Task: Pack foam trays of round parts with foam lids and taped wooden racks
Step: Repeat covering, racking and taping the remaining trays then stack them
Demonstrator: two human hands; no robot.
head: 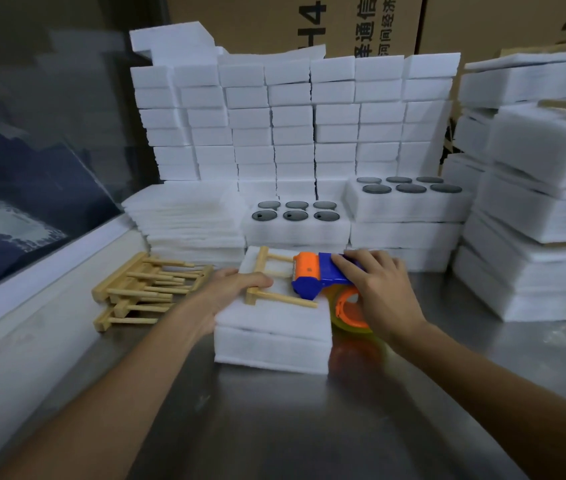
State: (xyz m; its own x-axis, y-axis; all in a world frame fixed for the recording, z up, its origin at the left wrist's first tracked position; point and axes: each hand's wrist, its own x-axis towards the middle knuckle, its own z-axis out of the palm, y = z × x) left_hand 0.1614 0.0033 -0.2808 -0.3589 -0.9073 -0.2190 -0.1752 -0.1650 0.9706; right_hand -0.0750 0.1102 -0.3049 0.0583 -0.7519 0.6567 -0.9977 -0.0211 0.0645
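Note:
A closed foam tray with its foam lid (274, 327) lies on the steel table in front of me. A wooden rack (267, 282) rests on top of the lid. My left hand (233, 289) presses on the lid's left edge and the rack's near left corner. My right hand (375, 285) grips a blue and orange tape dispenser (316, 273), whose orange head sits on the rack near the lid's right side. The tape roll (347, 306) hangs off the tray's right edge. Two open foam trays of dark round parts (295, 211) (409, 187) stand behind.
A pile of loose wooden racks (143, 289) lies left of the tray. A stack of thin foam sheets (188, 220) and a wall of foam blocks (292, 123) fill the back. Tall stacks of packed foam (534, 220) stand at the right. Cardboard boxes rise behind.

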